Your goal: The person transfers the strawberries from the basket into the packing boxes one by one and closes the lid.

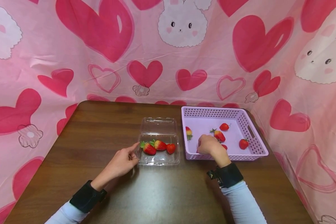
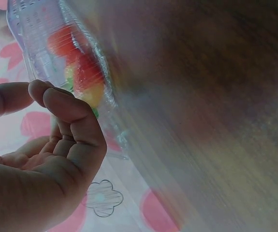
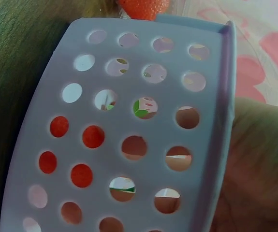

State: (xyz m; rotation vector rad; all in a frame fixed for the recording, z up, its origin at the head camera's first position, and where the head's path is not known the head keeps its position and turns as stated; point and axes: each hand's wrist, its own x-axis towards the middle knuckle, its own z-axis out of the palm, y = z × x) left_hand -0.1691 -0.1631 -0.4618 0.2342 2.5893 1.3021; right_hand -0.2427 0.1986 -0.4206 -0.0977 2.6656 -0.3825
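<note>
Clear plastic box [image 1: 158, 160], edge in the pinch of the left hand [image 1: 122, 160]; right hand [image 1: 210, 145] in lilac basket [image 1: 235, 157], grip hidden.

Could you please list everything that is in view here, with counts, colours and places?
Table: one, brown wood-grain, under the containers
Backdrop: pink with red hearts and white rabbits, behind and beside the table
Clear box: one, transparent, mid-table
Lid: one, transparent, open at the box's far side
Box fruits: three, red, some yellowish, in the box
Purple basket: one, light purple, right of the box
Basket fruits: at least five, mainly red, scattered inside
Sleeves: two, pale, on the forearms
Wristbands: two, black, at the wrists
Left hand: one, at the box's left edge
Right hand: one, in the basket, fingertips hidden
</note>
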